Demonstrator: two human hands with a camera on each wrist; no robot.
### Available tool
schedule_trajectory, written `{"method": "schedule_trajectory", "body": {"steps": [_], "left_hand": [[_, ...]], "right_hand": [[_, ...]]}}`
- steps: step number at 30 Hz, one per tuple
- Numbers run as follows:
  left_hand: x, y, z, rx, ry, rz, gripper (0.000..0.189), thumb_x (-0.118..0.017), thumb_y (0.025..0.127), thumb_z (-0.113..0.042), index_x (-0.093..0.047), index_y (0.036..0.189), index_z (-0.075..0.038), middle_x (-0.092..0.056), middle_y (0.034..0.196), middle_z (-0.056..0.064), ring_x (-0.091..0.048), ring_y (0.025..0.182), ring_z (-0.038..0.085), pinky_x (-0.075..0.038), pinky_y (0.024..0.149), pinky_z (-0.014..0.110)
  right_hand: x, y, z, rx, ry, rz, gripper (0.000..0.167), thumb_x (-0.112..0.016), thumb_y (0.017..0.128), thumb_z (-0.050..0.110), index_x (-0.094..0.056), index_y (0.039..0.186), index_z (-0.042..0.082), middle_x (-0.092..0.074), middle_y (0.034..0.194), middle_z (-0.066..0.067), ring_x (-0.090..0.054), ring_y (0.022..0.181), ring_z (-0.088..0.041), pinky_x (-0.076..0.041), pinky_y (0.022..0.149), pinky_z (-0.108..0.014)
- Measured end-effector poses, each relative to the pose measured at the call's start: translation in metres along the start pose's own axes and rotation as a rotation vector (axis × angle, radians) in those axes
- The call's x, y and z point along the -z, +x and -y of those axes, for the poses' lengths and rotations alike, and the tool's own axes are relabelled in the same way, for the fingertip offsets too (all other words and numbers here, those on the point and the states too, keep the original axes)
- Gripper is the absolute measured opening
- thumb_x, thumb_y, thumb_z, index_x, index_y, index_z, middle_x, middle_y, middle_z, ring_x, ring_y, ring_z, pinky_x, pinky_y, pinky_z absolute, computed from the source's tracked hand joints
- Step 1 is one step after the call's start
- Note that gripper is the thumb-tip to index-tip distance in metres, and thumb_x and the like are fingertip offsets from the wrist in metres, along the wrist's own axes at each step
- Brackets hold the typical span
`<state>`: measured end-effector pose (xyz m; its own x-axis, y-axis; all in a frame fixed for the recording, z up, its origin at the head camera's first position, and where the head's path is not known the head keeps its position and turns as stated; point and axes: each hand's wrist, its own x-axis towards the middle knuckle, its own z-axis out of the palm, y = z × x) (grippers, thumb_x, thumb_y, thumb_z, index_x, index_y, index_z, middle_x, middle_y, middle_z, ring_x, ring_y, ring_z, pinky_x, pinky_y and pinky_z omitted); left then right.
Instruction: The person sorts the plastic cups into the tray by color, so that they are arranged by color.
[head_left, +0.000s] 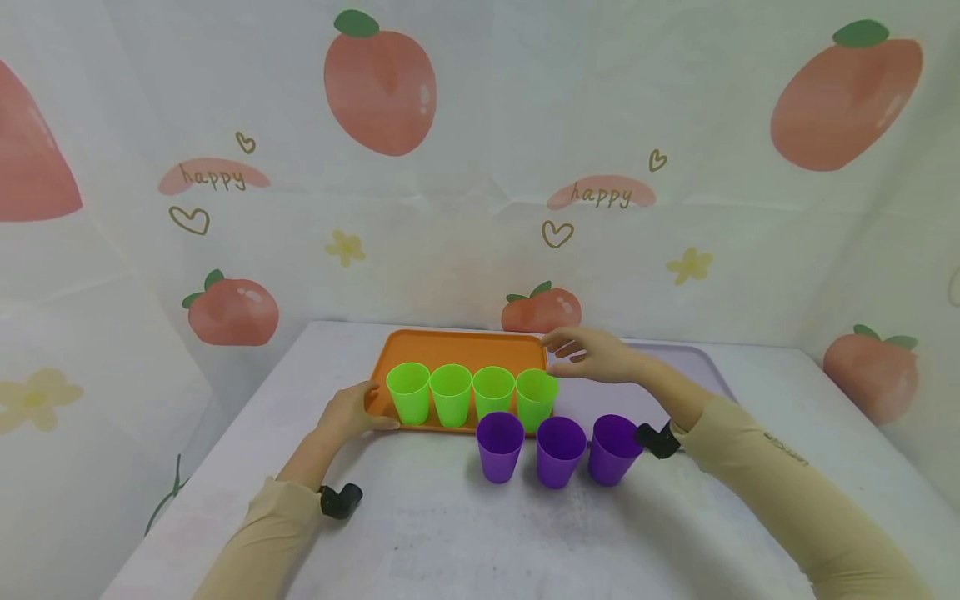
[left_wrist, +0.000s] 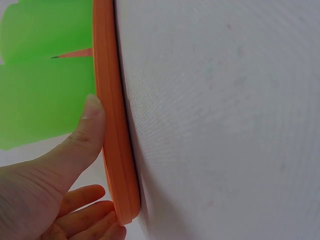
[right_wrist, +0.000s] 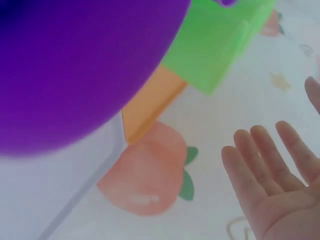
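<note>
My left hand grips the front left corner of an orange tray. In the left wrist view its thumb lies against the rim, and the other fingers bend round the corner. Several lime green cups stand upright in a row along the tray's front, the leftmost cup close to that hand. Over the tray's right edge hovers my right hand, holding nothing, near the rightmost green cup. Its fingers are spread loosely in the right wrist view.
Three purple cups stand in front of the trays: left, middle and right, the last beside the right wrist camera. A pale lavender tray lies right of the orange one, partly under my right arm. A fruit-printed cloth hangs behind.
</note>
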<state>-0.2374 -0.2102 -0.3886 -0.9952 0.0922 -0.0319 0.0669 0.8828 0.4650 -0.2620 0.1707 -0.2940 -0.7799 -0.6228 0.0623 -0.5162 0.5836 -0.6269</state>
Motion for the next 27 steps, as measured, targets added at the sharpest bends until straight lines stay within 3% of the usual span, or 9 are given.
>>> {"method": "schedule_trajectory", "body": {"steps": [7,13,18,19,21,23,25,27], "left_hand": [[0.000,0.000,0.000,0.003,0.004,0.002,0.079,-0.080,0.071,-0.031,-0.045,0.130,0.009,-0.055,0.127,0.027,-0.050,0.118,0.044,-0.042,0.101,0.053],[0.001,0.001,0.000,0.000,0.001,0.004,0.080,-0.080,0.071,-0.032,-0.045,0.130,0.009,-0.054,0.128,0.028,-0.049,0.119,0.044,-0.041,0.101,0.053],[0.001,0.001,0.000,0.003,-0.004,0.006,0.080,-0.080,0.071,-0.032,-0.044,0.131,0.009,-0.053,0.128,0.028,-0.048,0.120,0.044,-0.041,0.102,0.053],[0.001,0.001,0.000,0.003,-0.005,0.008,0.080,-0.079,0.071,-0.032,-0.044,0.131,0.009,-0.053,0.128,0.028,-0.049,0.120,0.044,-0.041,0.102,0.053],[0.001,0.000,0.000,0.005,-0.007,0.008,0.080,-0.079,0.072,-0.031,-0.045,0.131,0.009,-0.054,0.128,0.028,-0.048,0.120,0.044,-0.041,0.102,0.053],[0.001,0.000,0.000,0.004,-0.009,0.009,0.079,-0.079,0.072,-0.031,-0.045,0.131,0.009,-0.054,0.128,0.027,-0.048,0.120,0.044,-0.041,0.102,0.053],[0.001,0.000,0.000,0.002,-0.008,0.008,0.079,-0.079,0.072,-0.031,-0.045,0.131,0.009,-0.054,0.128,0.027,-0.048,0.120,0.044,-0.041,0.103,0.053],[0.001,0.000,-0.001,0.000,-0.007,0.008,0.080,-0.079,0.072,-0.031,-0.045,0.131,0.009,-0.054,0.128,0.027,-0.049,0.120,0.044,-0.041,0.102,0.053]], "right_hand": [[0.015,-0.036,-0.016,-0.040,0.005,-0.139,0.036,-0.062,0.089,0.016,-0.056,0.120,-0.002,-0.061,0.118,-0.021,-0.059,0.111,-0.037,-0.051,0.094,-0.046],[0.022,-0.076,-0.042,-0.155,-0.040,-0.273,0.035,-0.061,0.090,0.018,-0.057,0.119,-0.001,-0.062,0.117,-0.024,-0.062,0.106,-0.035,-0.052,0.079,-0.020],[0.022,-0.110,-0.069,-0.275,-0.049,-0.327,0.042,-0.060,0.090,0.025,-0.054,0.123,-0.002,-0.060,0.121,-0.025,-0.061,0.096,0.001,-0.049,0.074,-0.016],[0.021,-0.116,-0.075,-0.294,-0.050,-0.339,0.044,-0.061,0.090,0.025,-0.054,0.123,-0.003,-0.059,0.122,-0.026,-0.061,0.096,0.000,-0.049,0.074,-0.014],[0.019,-0.128,-0.085,-0.341,-0.060,-0.352,0.047,-0.061,0.090,0.026,-0.052,0.124,-0.005,-0.057,0.123,-0.028,-0.065,0.099,-0.009,-0.048,0.074,-0.012],[0.017,-0.140,-0.095,-0.389,-0.075,-0.356,0.051,-0.060,0.090,0.027,-0.050,0.125,-0.008,-0.055,0.125,-0.030,-0.063,0.107,-0.030,-0.052,0.076,-0.018],[0.015,-0.151,-0.103,-0.428,-0.087,-0.351,0.055,-0.060,0.090,0.028,-0.046,0.126,-0.012,-0.050,0.127,-0.034,-0.052,0.114,-0.048,-0.055,0.083,-0.032],[0.014,-0.160,-0.111,-0.478,-0.095,-0.335,0.061,-0.060,0.090,0.030,-0.042,0.128,-0.014,-0.046,0.130,-0.037,-0.046,0.117,-0.053,-0.052,0.088,-0.048]]}}
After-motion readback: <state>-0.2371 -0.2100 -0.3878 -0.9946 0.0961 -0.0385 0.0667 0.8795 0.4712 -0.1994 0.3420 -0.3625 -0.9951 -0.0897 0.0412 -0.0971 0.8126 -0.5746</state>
